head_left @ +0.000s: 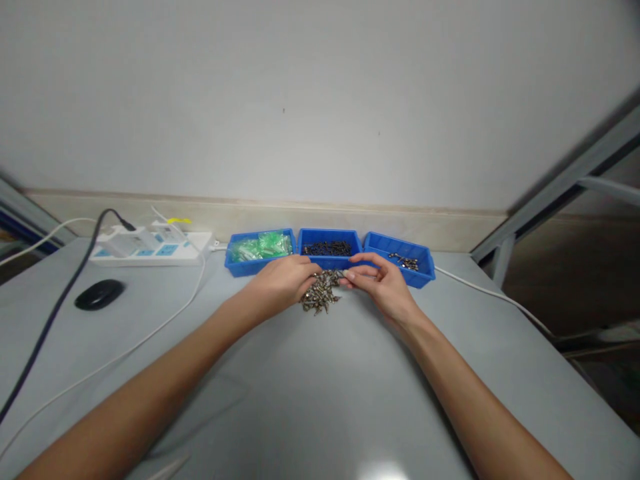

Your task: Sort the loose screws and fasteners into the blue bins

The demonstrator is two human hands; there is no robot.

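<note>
A heap of small metal screw-like pieces lies on the grey table between my hands. My left hand reaches in from the left, its fingers bent together at the upper left of the heap; its fingertips are partly hidden, and I cannot make out what is in them. From the right, my right hand has its thumb and fingers brought together over the heap's right edge. Something small and greyish shows at those fingertips, too small to name. Just behind the hands stands a blue bin with dark screws in it.
To its left is a blue bin with green-and-clear plastic packets; to its right, a blue bin with a few metal pieces. A white power strip, black mouse and cables occupy the left. A wall rises behind.
</note>
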